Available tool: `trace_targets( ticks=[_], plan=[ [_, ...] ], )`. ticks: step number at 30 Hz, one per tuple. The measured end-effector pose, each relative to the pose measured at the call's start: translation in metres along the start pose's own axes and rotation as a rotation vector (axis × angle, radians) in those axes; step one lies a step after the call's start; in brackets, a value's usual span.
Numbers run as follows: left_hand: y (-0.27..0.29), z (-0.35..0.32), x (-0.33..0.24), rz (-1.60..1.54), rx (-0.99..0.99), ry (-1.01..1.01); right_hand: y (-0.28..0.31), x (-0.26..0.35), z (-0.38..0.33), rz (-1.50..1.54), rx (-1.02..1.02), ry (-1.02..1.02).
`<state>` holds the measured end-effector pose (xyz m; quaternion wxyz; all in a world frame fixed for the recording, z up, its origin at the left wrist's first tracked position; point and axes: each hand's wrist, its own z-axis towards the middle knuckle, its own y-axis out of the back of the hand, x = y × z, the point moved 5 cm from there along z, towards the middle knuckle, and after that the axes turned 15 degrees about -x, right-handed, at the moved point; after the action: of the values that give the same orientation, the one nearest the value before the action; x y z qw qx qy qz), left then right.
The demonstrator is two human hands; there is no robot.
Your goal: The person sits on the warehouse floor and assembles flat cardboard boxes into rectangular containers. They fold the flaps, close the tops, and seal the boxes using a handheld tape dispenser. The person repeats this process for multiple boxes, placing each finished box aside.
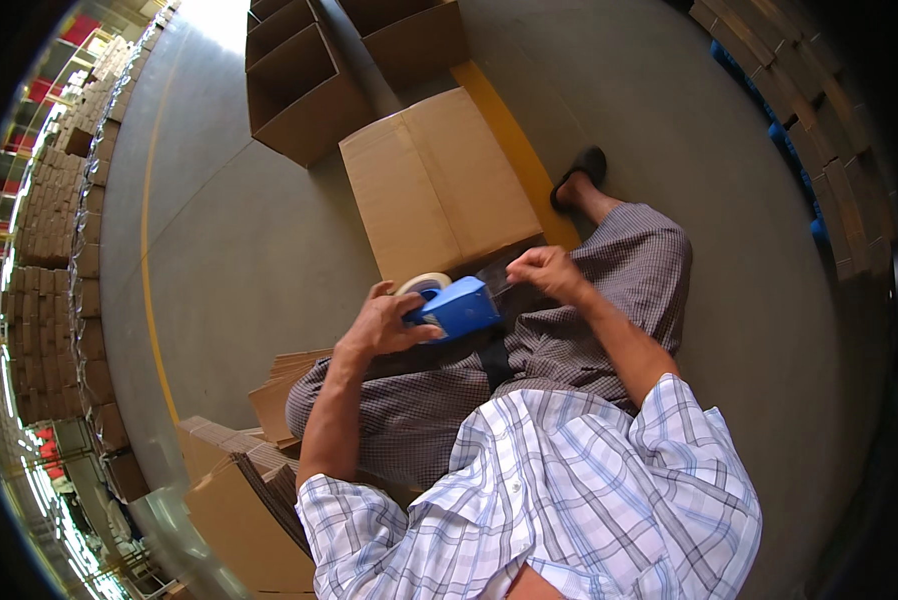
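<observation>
My left hand [377, 322] is wrapped round a blue tape dispenser [464, 309], held above my lap. A pale roll of packing tape [425, 284] sits in it. To the right of the dispenser, my right hand [549, 273] is closed in a pinch. A faint, see-through strip of tape seems to run from the dispenser to its fingertips. Just beyond both hands stands a brown cardboard box [439, 180], its top flaps folded together along a middle seam.
Open cardboard boxes [309, 90] stand beyond the closed one. Flattened cardboard [239, 520] leans at my left side. Stacked cardboard [819, 130] on blue pallets lines the right. Yellow lines [149, 220] mark the grey floor [229, 240]. My legs [629, 270] spread either side of the work.
</observation>
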<state>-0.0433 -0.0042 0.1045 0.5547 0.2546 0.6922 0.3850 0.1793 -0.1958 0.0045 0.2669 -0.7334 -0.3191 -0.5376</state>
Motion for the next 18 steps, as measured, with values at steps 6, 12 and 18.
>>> trace_targets(
  ticks=[6, 12, 18],
  plan=[
    [0.038, -0.023, 0.065, -0.009, 0.003, 0.487, 0.116, -0.008, 0.030, -0.064, -0.245, -0.274],
    [0.038, -0.016, 0.069, 0.064, -0.098, 0.418, 0.107, -0.040, 0.051, -0.115, -0.304, -0.349],
    [0.039, -0.005, 0.068, 0.033, -0.102, 0.436, 0.102, -0.048, 0.060, -0.127, -0.396, -0.351]
  ],
)
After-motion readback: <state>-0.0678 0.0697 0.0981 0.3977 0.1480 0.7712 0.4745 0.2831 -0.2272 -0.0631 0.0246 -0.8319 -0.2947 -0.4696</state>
